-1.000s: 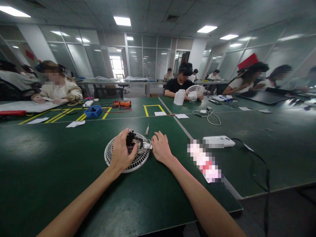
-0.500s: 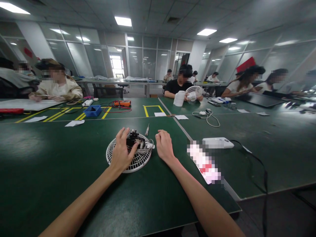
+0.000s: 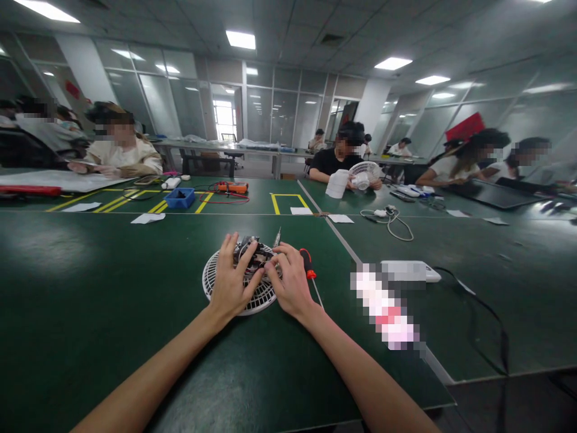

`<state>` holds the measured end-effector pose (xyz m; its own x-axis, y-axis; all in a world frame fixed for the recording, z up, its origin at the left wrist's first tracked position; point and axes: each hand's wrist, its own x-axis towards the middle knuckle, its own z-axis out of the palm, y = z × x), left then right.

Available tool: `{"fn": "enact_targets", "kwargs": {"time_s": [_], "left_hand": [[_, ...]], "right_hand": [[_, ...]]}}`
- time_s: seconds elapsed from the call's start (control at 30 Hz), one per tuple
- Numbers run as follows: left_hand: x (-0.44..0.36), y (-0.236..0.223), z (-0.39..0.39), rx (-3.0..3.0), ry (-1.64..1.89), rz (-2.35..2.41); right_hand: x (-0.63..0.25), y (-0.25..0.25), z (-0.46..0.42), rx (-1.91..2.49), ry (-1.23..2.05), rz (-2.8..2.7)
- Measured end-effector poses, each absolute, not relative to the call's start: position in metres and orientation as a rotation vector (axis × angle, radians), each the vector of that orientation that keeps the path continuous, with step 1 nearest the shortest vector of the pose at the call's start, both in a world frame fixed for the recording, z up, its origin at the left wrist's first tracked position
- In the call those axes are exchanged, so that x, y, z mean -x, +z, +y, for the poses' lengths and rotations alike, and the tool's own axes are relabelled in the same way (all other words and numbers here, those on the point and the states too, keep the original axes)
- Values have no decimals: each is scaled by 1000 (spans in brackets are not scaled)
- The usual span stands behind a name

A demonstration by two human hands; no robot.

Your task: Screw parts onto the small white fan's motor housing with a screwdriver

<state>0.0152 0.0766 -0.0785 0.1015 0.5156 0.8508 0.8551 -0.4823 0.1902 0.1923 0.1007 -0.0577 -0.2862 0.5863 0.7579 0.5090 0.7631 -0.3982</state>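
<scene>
A white round fan grille (image 3: 213, 282) lies flat on the green table, with a dark motor assembly (image 3: 252, 256) and white wires on top of it. My left hand (image 3: 232, 284) rests on the grille, fingers curled round the motor assembly. My right hand (image 3: 291, 282) has come in from the right, its fingers pressed against the same assembly. A screwdriver with a red and black handle (image 3: 307, 265) lies on the table just right of my right hand. A second small screwdriver (image 3: 277, 237) lies behind the grille.
A white box (image 3: 408, 270) with a black cable and a blurred packet (image 3: 385, 307) lie to the right. A blue tray (image 3: 179, 198), an orange meter (image 3: 232, 187), paper slips and a white cable sit farther back. Several people are seated at the tables beyond; one holds a white fan.
My right hand moved left from the table onto the motor assembly, uncovering the red-handled screwdriver. My left hand stayed on the assembly. The camera shifted slightly.
</scene>
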Motion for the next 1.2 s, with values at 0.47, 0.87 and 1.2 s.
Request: {"fn": "enact_targets", "kwargs": {"time_s": [0.47, 0.87, 1.2], "left_hand": [[-11, -77, 75, 2026, -1440, -1096], [-12, -75, 72, 2000, -1460, -1146], [-12, -72, 70, 1963, -1480, -1136]], "right_hand": [[-189, -63, 99, 809, 164, -1970], [-192, -58, 93, 740, 213, -2048], [-192, -56, 91, 714, 223, -2064]]}}
